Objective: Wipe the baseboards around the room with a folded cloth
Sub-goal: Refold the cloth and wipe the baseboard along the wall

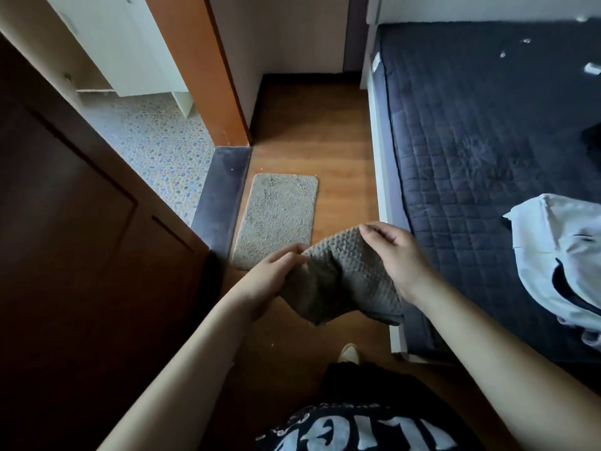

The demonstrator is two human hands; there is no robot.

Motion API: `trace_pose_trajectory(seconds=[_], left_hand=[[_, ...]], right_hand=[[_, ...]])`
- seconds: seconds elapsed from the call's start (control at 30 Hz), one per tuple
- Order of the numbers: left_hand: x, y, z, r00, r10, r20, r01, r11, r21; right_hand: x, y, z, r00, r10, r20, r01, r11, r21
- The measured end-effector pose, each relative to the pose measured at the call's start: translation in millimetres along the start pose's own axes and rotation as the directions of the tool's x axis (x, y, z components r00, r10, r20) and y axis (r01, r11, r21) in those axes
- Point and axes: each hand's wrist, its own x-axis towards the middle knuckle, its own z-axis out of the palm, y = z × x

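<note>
Grey-brown waffle-textured cloth hangs at waist height between both hands, partly doubled over: the left hand pinches its near-left edge, and the right hand curls its fingers over the top corner. Judged stage: folding only, no wiping begun. The dark baseboard strip along the far wall lies well beyond the hands, past the beige shaggy floor mat just ahead of the left hand; all baseboards remain to do.
</note>
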Motion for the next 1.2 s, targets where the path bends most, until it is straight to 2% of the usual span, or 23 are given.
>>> trace_pose_trajectory(seconds=[0.17,0.23,0.37,0.4,0.47,0.53,0.57,0.6,0.63,0.67,0.7,0.77,0.8,0.83,0.87,0.93,1.07,1.13,1.2], left_hand=[[44.5,44.8,0.6,0.978,0.031,0.205,-0.061,0.989,0.138],[60.7,54.4,1.2,0.978,0.016,0.209,-0.047,0.989,0.142],[90.3,62.8,3.3,0.995,0.006,0.097,0.009,0.989,-0.146],[97.9,65.3,1.9,0.998,-0.001,0.061,0.014,0.977,-0.211],[114.2,69.6,-4.4,1.000,-0.010,-0.007,0.008,0.954,-0.299],[129.3,75.5,-11.7,1.000,0.003,-0.027,-0.013,0.930,-0.366],[137.7,78.2,-16.2,1.000,0.021,-0.022,-0.028,0.916,-0.401],[146.5,81.4,-21.2,0.999,0.036,-0.017,-0.040,0.899,-0.435],[155.7,84.5,-27.4,0.999,0.045,-0.017,-0.048,0.886,-0.461],[165.3,88.5,-34.1,0.999,0.048,-0.019,-0.051,0.878,-0.477],[175.9,92.9,-41.9,0.999,0.052,-0.015,-0.053,0.875,-0.481],[195.2,103.4,-58.1,0.998,0.064,0.019,-0.047,0.872,-0.487],[204.8,108.6,-67.1,0.997,0.070,0.043,-0.039,0.865,-0.501],[214.2,113.7,-76.1,0.995,0.075,0.066,-0.031,0.858,-0.513],[222.8,119.0,-84.1,0.994,0.074,0.084,-0.019,0.853,-0.522],[240.5,127.8,-100.7,0.992,0.069,0.108,-0.002,0.848,-0.530],[280.0,146.0,-129.7,0.991,0.067,0.114,0.005,0.842,-0.539],[299.0,155.7,-138.4,0.992,0.065,0.112,0.005,0.847,-0.531],[317.2,164.2,-143.9,0.991,0.067,0.112,0.003,0.849,-0.528]], right_hand=[[61.7,-32.6,-33.7,0.989,-0.087,0.117,0.102,0.986,-0.132],[84.3,-40.4,-40.8,0.984,-0.098,0.147,0.122,0.979,-0.164],[121.0,-30.8,-43.3,0.999,-0.034,0.032,0.036,0.997,-0.068],[127.7,-21.3,-43.1,1.000,0.013,-0.015,-0.014,0.999,-0.030],[135.5,0.9,-38.1,0.975,0.208,-0.074,-0.206,0.978,0.036],[143.4,26.0,-26.9,0.876,0.481,0.041,-0.479,0.857,0.187],[148.0,37.2,-18.4,0.818,0.551,0.165,-0.574,0.765,0.293],[152.6,42.6,-9.2,0.766,0.579,0.280,-0.642,0.671,0.371],[159.5,41.8,-0.9,0.725,0.609,0.322,-0.688,0.610,0.394],[169.5,47.3,4.3,0.726,0.576,0.375,-0.686,0.580,0.438],[186.3,42.2,5.7,0.650,0.625,0.433,-0.724,0.334,0.604],[203.7,34.0,13.9,0.671,0.583,0.458,-0.731,0.416,0.541],[224.6,23.1,18.4,0.651,0.527,0.546,-0.748,0.323,0.580],[242.8,13.9,22.1,0.770,0.432,0.469,-0.637,0.512,0.576],[251.2,10.1,26.1,0.812,0.441,0.382,-0.581,0.562,0.588],[276.8,-1.5,33.5,0.832,0.381,0.404,-0.552,0.500,0.667],[308.8,-11.7,45.1,0.824,0.450,0.344,-0.552,0.505,0.663],[320.7,-16.3,49.6,0.825,0.339,0.452,-0.565,0.454,0.689],[334.5,-18.4,47.8,0.850,0.252,0.462,-0.526,0.411,0.744]])
